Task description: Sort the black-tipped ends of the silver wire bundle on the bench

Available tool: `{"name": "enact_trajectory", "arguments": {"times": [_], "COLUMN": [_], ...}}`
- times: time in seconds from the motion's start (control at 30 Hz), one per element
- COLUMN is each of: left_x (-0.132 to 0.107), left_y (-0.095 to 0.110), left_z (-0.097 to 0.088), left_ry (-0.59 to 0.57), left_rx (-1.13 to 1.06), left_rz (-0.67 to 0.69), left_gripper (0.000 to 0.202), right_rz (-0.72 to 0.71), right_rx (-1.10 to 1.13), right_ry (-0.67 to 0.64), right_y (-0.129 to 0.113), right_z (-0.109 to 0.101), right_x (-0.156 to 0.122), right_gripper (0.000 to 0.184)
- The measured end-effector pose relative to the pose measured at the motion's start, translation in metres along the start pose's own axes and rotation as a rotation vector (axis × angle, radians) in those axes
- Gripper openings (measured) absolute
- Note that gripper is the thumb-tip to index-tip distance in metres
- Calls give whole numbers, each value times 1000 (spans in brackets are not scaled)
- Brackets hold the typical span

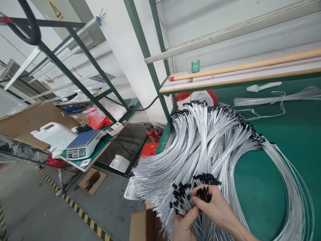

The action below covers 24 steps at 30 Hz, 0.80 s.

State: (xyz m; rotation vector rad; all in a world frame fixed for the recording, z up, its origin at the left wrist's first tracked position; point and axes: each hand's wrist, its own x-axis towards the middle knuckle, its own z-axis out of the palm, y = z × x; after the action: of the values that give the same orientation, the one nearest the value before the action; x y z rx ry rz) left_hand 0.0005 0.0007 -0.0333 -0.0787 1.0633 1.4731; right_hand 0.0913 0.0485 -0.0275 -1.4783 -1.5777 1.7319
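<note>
A big heap of thin silver wires with black end caps (208, 140) lies fanned over the green worktable (283, 134). At the bottom of the view both hands close on one bunch of these wires. My right hand (217, 207) pinches a cluster of black-capped wire ends (203, 193) between thumb and fingers. My left hand (183, 226) wraps around the bunch just below, only partly visible at the frame's lower edge. More black caps (179, 194) splay out to the left of the hands.
A tied wire bundle (276, 98) and a white tool (263, 87) lie at the back. A shelf holds a wooden stick (250, 65) and green tape roll (195, 66). To the left, a second bench carries a weighing scale (84, 144); a cardboard box (141, 226) sits below.
</note>
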Motion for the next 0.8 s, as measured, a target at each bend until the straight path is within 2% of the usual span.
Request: {"name": "enact_trajectory", "arguments": {"times": [0.1,0.2,0.37,0.43,0.53,0.6,0.73,0.8], "left_x": [4,7,6,4,5,7,8,6], "left_y": [0,-2,-5,-7,-10,-11,-9,-7], "left_z": [-9,-15,-11,-10,-13,-16,-16,-14], "left_ry": [19,41,49,50,66,70,60,66], "left_rx": [-19,-16,-62,-66,-66,-60,-11,-14], "left_rz": [-46,-60,-62,-48,-28,-11,57,44], "left_gripper": [36,38,69,77,84,80,44,37], "right_rz": [-46,-90,-40,-22,61,73,15,15], "right_rx": [-22,-40,-3,22,41,60,96,83], "right_ry": [53,71,77,53,20,-9,-103,-102], "right_y": [9,14,14,13,7,3,0,0], "right_z": [2,2,2,1,-3,-5,-6,-6], "right_x": [1,2,4,3,1,1,2,2], "right_gripper": [43,41,39,46,65,68,62,59]}}
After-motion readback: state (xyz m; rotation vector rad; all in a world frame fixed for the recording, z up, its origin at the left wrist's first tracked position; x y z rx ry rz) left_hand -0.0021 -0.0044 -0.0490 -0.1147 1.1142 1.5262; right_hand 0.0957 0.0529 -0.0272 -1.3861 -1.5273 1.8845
